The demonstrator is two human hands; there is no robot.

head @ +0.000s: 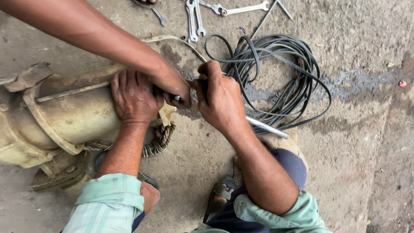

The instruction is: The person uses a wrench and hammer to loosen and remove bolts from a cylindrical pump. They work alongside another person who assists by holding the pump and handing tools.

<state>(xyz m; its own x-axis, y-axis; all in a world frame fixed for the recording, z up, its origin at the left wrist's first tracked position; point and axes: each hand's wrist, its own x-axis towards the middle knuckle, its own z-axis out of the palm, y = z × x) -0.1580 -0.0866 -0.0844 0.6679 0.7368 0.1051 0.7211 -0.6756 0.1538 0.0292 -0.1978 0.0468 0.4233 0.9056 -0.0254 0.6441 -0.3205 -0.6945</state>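
Note:
My left hand (134,96) lies flat on the end of a dirty, tan metal pump body (69,116) that rests on its side on the concrete. My right hand (219,98) is shut on a shiny metal rod (267,127) that sticks out from under my wrist toward the right. Another person's hand (172,85) reaches in from the upper left and grips the same spot between my two hands, at the pump's end. What the rod meets there is hidden by the fingers.
A coil of black cable (280,73) lies on the ground to the right of my hands. Several spanners (196,19) lie at the top edge. A thick rope (160,140) hangs under the pump's end. My sandalled feet (222,192) are below.

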